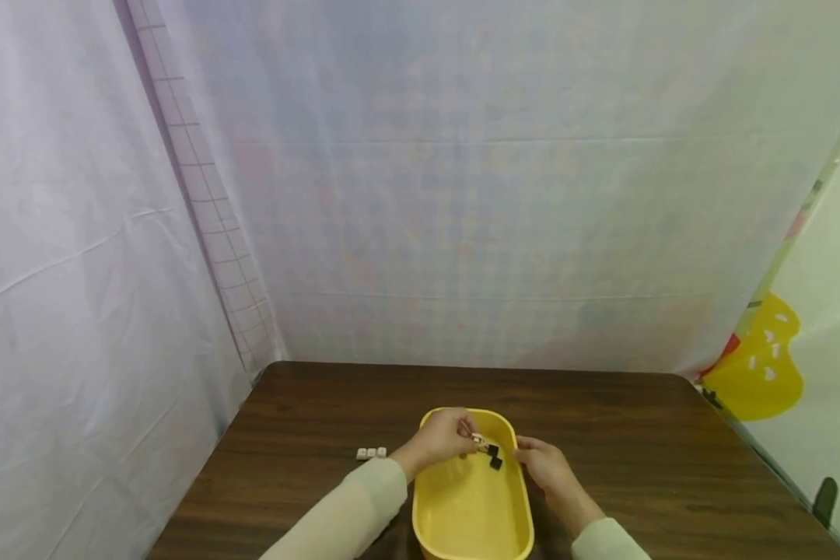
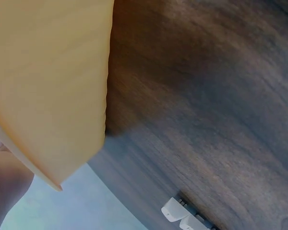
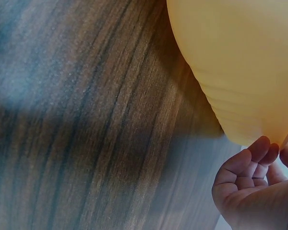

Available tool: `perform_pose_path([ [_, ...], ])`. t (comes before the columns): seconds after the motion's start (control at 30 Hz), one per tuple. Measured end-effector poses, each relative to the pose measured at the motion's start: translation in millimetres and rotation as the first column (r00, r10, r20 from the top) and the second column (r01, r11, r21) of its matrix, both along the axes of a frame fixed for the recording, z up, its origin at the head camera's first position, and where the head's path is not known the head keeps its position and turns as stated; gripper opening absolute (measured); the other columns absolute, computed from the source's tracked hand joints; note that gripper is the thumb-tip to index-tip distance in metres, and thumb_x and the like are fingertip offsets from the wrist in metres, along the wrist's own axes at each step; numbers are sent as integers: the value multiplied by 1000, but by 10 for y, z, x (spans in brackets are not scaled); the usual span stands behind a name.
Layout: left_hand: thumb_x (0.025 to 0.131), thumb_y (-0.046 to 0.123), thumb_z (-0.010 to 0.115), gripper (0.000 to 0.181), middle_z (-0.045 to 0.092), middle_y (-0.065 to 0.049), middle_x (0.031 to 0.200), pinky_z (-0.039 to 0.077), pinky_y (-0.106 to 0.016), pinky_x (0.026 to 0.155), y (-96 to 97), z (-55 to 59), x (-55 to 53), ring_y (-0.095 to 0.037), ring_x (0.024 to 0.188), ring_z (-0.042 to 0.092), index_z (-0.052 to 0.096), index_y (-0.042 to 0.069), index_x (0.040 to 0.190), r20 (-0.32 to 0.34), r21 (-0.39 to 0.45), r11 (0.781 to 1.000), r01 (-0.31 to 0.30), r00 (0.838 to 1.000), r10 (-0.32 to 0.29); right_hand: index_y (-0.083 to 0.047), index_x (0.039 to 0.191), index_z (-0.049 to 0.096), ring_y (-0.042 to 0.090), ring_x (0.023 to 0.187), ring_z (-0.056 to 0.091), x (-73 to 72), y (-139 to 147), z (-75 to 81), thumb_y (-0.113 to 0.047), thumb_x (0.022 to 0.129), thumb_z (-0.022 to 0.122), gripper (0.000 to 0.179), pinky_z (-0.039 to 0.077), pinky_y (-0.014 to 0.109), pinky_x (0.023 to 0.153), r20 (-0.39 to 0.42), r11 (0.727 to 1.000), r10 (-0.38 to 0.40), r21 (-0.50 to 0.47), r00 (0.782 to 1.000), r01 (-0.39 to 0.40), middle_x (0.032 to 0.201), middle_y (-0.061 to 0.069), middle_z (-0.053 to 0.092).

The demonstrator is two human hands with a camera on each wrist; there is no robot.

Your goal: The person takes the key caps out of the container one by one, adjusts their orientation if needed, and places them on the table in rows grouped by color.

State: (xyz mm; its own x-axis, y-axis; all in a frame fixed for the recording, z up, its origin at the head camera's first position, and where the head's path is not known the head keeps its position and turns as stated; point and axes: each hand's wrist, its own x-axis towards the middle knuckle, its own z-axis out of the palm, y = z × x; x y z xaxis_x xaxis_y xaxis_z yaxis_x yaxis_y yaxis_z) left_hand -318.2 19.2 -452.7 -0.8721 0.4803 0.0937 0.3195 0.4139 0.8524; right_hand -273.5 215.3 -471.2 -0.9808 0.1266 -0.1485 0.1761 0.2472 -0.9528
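Note:
A yellow plastic bin [image 1: 472,509] stands on the dark wood table. My left hand [image 1: 442,437] reaches over its left rim and pinches a small white keycap piece [image 1: 477,439] inside. Beside those fingertips, two small black square pieces [image 1: 495,463] show against the yellow. My right hand [image 1: 547,470] grips the bin's right rim, thumb and curled fingers on either side of the edge; in the right wrist view this hand [image 3: 254,187] appears at the bin's end. In the left wrist view the bin's outer wall [image 2: 48,76] hides most of the left hand.
Left of the bin, a short row of white keycaps [image 1: 372,453] on dark bases lies on the table [image 1: 308,420]. White curtains [image 1: 462,194] hang behind and at the left. A yellow decoration [image 1: 759,365] is at the right edge.

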Motion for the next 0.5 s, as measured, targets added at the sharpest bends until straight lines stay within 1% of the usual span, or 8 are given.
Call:
perform_pose_path([
  [0.07,86,-5,72,12,63,-1,76,57,-41,63,-6,-1,-8,-17,64,62,63,2,90,5,25,1000,-4,1000,4,15,130,54,34,106,61,-5,-2,5,-6,94,54,41,45,52,96,2,1000,6,3,1000,-6,127,32,58],
  [0.13,85,-6,72,12,63,-2,75,57,-43,63,-11,-5,-20,-17,64,62,64,2,90,3,41,999,-9,1000,9,15,130,54,35,107,60,-7,-4,9,-6,94,54,42,43,53,98,-1,1000,6,7,1000,-6,128,32,57],
  [0.33,83,-5,74,13,66,-2,75,57,-44,64,-17,-24,-39,-26,68,67,67,3,91,5,64,998,-28,1000,28,13,133,53,35,108,59,2,-2,19,-8,95,55,43,45,52,95,26,1000,7,1,1000,-7,128,31,57],
  [0.43,83,-5,74,14,66,-2,76,57,-46,65,-17,-27,-48,-25,68,66,67,2,92,12,77,997,-29,1000,28,13,133,53,37,110,58,7,-1,22,-8,96,55,43,43,55,97,30,1000,11,4,999,-11,129,32,56],
  [0.5,85,-1,75,12,66,-3,77,57,-46,66,-23,-23,-45,-26,69,66,67,3,93,15,80,996,-28,1000,27,13,133,53,38,112,57,7,-1,22,-8,95,55,43,40,57,100,22,1000,13,11,1000,-13,130,32,56],
])
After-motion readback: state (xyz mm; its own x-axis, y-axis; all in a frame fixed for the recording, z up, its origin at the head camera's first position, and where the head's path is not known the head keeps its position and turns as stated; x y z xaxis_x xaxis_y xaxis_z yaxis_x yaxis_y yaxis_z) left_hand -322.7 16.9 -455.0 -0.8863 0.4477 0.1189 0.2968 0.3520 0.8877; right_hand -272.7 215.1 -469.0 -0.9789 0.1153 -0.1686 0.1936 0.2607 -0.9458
